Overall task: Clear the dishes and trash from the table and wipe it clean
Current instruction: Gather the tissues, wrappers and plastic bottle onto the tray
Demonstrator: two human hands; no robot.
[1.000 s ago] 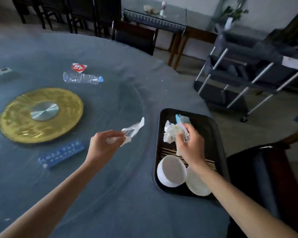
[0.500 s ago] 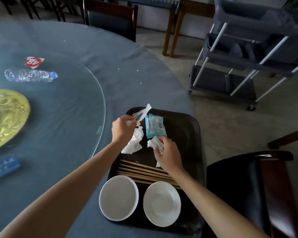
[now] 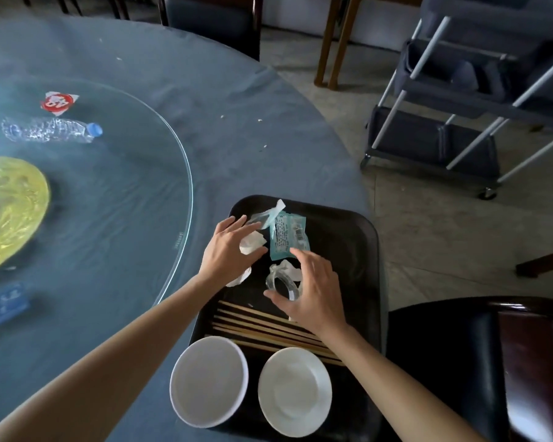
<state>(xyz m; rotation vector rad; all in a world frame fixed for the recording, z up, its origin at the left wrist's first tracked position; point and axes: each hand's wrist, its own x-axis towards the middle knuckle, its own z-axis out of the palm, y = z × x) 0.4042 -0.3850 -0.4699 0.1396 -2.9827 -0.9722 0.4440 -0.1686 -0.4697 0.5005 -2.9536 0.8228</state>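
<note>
Two bare forearms enter from lower frame edge. No sleeves in view on either. Left hand point(image 3: 229, 247) and right hand point(image 3: 313, 290): ungloved, fingers slender, nails short and plain.

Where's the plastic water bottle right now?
In the head view, the water bottle lies on its side at the far left on the glass turntable, just below the red-and-white wrapper and beyond the yellow centre disc.

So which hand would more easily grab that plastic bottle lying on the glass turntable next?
Probably the left. The left hand is at the tray's table-side edge, nearer the bottle. The right hand is over the tray's trash, farther away, and would have to cross the left arm.
</note>
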